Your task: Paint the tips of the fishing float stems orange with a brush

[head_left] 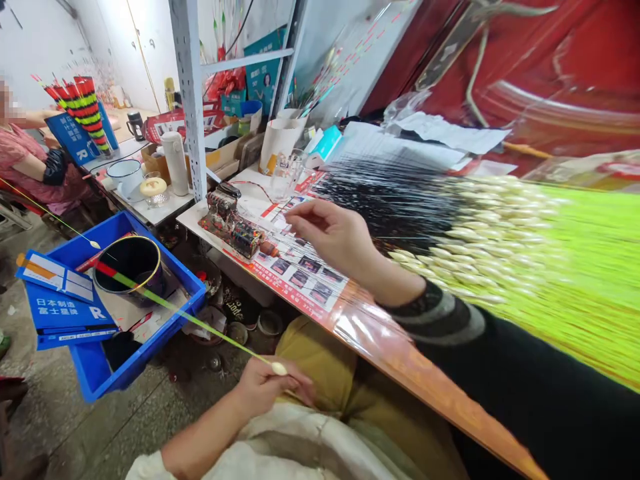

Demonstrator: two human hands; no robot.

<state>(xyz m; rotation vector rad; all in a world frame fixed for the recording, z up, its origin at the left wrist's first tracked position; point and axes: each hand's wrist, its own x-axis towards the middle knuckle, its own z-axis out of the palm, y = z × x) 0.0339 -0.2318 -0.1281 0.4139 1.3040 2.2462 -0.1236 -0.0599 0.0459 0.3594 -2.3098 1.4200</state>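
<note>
Hands apart: left hand (265, 393) pinches slender float (190, 321) near its bulb (279, 368), clear of blue crate (100, 380); right hand (335, 233), above tabletop (380, 347), grip unclear.

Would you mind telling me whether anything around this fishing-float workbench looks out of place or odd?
The blue printed cards look askew: they lie tilted across the rim of the blue plastic crate and overhang its outside. Nothing else clearly stands out.

Fishing float (200, 327): smooth, glossy painted finish, material can't tell. Crate (150, 347): blue moulded plastic, semi-gloss. Rack upright (189, 87): perforated painted steel, matt. Tabletop (400, 363): shiny clear plastic over printed paper, glare along the edge. Sleeve (435, 320) — matt knit cloth, slightly rough.
</note>
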